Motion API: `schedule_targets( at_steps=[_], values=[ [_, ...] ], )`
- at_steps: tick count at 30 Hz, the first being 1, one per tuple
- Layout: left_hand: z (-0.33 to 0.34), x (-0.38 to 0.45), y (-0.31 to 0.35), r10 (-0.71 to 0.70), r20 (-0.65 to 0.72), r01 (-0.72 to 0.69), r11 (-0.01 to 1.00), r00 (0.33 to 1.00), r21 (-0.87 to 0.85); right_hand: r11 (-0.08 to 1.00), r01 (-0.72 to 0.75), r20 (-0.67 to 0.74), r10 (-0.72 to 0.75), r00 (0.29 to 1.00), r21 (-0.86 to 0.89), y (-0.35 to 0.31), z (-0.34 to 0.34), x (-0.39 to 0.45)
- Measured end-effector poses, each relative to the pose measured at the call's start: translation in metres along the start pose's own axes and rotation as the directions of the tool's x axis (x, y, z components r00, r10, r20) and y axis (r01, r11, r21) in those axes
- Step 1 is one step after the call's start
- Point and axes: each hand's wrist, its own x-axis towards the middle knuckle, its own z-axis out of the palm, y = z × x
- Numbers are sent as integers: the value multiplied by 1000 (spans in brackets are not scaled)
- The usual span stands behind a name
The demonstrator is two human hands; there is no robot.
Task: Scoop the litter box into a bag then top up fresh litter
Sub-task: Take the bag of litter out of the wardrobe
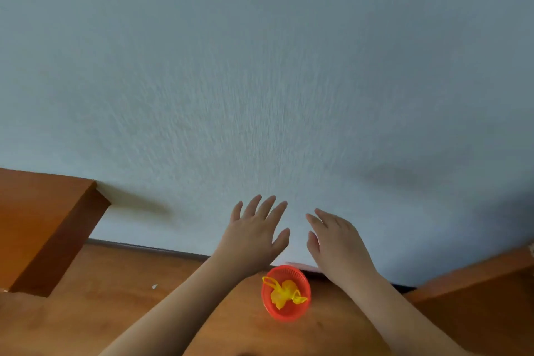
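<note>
From the head view, both arms reach forward over a brown wooden floor [101, 283] toward a pale textured wall [260, 81] that fills most of the frame. The left hand [254, 231] is raised with its fingers straight and spread, grasping nothing; the back of the hand faces the camera and the fingertips lie in front of the wall. The right hand [335, 240] sits just beside it, a little lower, fingers extended and close together, also released and holding nothing. Whether either hand touches the wall cannot be told. Between the two forearms, low in the frame, a small round red mesh basket [300, 277] stands on the floor close to the dark skirting at the wall's foot. Inside the basket lies a crumpled yellow plastic bag [284, 295], its loop handles draped toward the rim. At the floor's left edge stands an orange-brown wooden furniture piece [43, 225], set against the wall, and a similar wooden piece [476, 283] stands at the right edge. A small white scrap [154, 286] lies on the floor near the left furniture.
</note>
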Motion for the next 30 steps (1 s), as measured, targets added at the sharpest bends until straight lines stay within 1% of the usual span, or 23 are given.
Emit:
schedule_targets(
  at_steps=[3, 6, 9, 12, 14, 16, 20, 23, 30],
  values=[
    [-12, 8, -4, 128, -20, -127, 990, 992, 53, 991, -128, -60, 130, 990, 35, -15, -9, -14],
    [-31, 13, -3, 247, -71, -243, 969, 967, 52, 964, -263, -127, 267, 955, 46, -20, -22, -37],
    [-38, 16, 7, 385, -41, -381, 921, 922, 80, 915, -395, -206, 404, 891, 85, -20, -32, -68],
    [-31, 16, 38, 519, -22, -513, 851, 855, 112, 830, -547, -244, 557, 794, 112, -15, -38, -113],
    [-27, 6, 70, 620, -41, -610, 781, 784, 137, 762, -635, -268, 642, 718, 125, -17, -45, -152],
    [-28, -11, 103, 710, -27, -702, 701, 704, 127, 676, -727, -224, 731, 644, 120, -18, -49, -193],
    [-28, -54, 171, 847, 21, -841, 525, 532, 135, 463, -873, -180, 881, 437, 150, -18, -41, -274],
    [-16, -94, 219, 910, 37, -905, 404, 412, 134, 334, -925, -158, 938, 308, 181, -23, -27, -335],
    [18, -228, 324, 988, 103, -987, 105, 118, 120, 129, -964, -156, 983, 94, 235, -50, 2, -496]
  ],
)
